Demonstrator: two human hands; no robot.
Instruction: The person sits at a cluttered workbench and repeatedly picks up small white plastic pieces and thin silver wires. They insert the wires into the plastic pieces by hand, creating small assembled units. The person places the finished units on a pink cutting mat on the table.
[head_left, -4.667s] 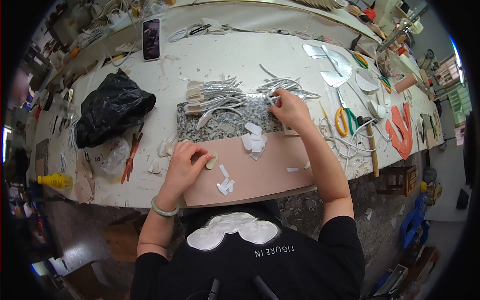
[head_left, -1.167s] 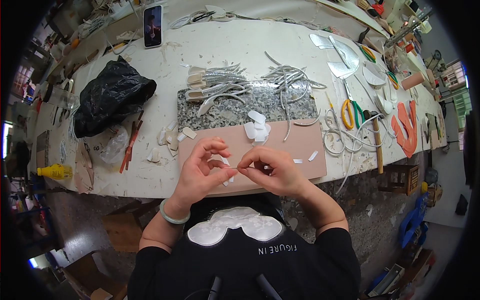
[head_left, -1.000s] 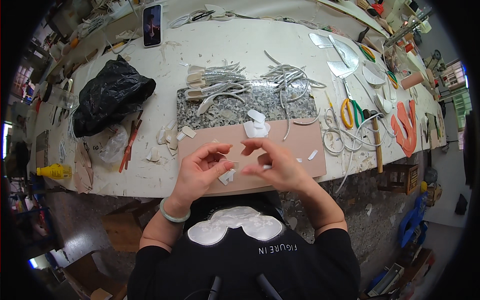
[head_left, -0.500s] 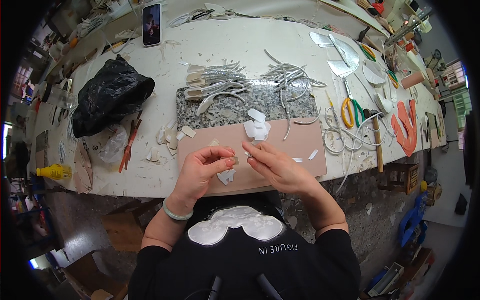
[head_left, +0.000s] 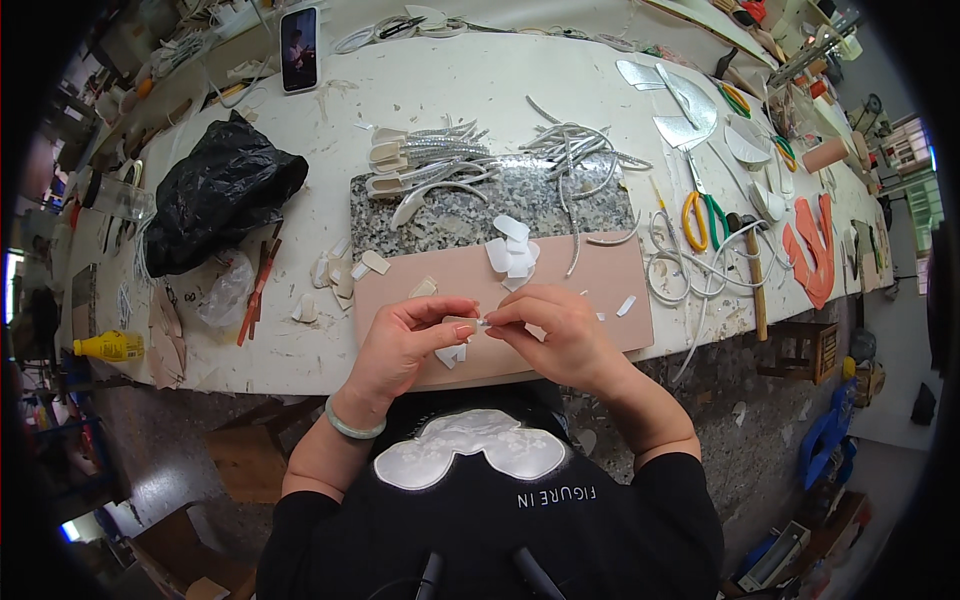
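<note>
My left hand (head_left: 405, 340) pinches a small beige piece (head_left: 462, 322) between thumb and fingertips above the pink board (head_left: 600, 270). From the other side my right hand (head_left: 555, 330) closes in a pinch, its fingertips meeting the piece's edge. A tiny pale bit shows at that meeting point; what it is I cannot make out. Just beyond my hands lies a small heap of white rounded pieces (head_left: 512, 250). White strips (head_left: 450, 356) lie under my left hand. Farther off, silver braided straps with beige end tabs (head_left: 388, 153) rest on the speckled stone slab (head_left: 450, 230).
More silver straps (head_left: 575, 150) trail over the slab's right side. Scissors (head_left: 705, 215), white cord (head_left: 670, 275) and a hammer (head_left: 757, 300) lie to the right. On the left are a black plastic bag (head_left: 230, 190), beige scraps (head_left: 335, 275) and a yellow bottle (head_left: 108, 344). A phone (head_left: 300, 50) stands behind.
My right hand has moved left, and its fingertips now meet the beige piece in my left hand. The left hand stays nearly in place.
</note>
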